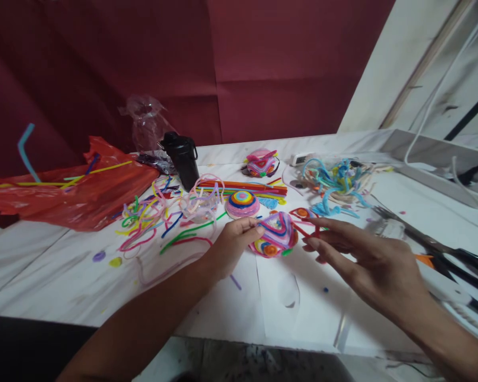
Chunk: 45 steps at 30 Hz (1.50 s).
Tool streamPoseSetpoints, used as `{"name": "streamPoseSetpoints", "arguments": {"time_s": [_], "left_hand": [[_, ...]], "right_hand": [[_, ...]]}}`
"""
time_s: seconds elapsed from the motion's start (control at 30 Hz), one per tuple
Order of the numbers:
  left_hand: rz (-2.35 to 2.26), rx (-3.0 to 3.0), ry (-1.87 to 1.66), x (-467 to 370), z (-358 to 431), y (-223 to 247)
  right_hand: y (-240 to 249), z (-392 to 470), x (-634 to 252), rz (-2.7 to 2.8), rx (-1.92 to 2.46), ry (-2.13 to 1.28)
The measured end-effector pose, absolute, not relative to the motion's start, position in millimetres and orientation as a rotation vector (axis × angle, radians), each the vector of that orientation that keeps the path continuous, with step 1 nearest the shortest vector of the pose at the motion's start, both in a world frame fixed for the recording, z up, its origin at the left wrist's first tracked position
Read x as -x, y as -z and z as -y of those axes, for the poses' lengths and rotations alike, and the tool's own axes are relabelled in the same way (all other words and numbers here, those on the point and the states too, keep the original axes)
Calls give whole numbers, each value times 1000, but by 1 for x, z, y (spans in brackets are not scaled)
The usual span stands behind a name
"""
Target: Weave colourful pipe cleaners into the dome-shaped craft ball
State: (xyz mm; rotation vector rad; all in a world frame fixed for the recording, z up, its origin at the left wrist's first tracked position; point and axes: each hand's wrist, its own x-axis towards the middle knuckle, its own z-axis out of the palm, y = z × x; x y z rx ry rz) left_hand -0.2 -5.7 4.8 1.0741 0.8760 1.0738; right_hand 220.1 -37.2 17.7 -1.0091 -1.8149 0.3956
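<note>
A round, multicoloured craft piece (276,236) with pink, purple and orange bands is held just above the white table. My left hand (239,241) pinches its left edge between thumb and fingers. On its right side, my right hand (354,254) grips a red pipe cleaner (302,229) that reaches to the piece. A small red and orange oval piece (301,213) shows just behind my right fingertips. Behind the held piece sits a dome of coloured rings (242,205), and farther back another colourful piece (262,162).
Loose pipe cleaners (143,223) and a red plastic bag (115,185) lie left, near a black bottle (182,159). Straight pipe cleaners (242,188) lie behind the dome. Blue strands (334,180) are piled at back right. Black-handled scissors (442,249) lie beyond my right hand.
</note>
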Motion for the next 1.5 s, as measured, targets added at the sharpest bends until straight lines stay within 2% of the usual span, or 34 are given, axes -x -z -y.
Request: {"name": "streamPoseSetpoints", "arguments": {"time_s": [0.27,0.77,1.0,1.23,1.5], "left_hand": [[-870,-1049,-1092,0,6,-5],[-852,-1015,-1070,0,6,-9],[-870,-1039,-1049,1,6,-8],[-883,-1056,-1035,2,6,-9],[-896,-1070,-1050,3,3,-5]], "right_hand": [[-19,35,-220,1823,1026,-376],[-54,7,-228,2045,998,-632],[-60,1,-226,2149,884,-395],[-65,2,-226,2050,984,-820],[-65,8,-231,1944,1059,-862]]}}
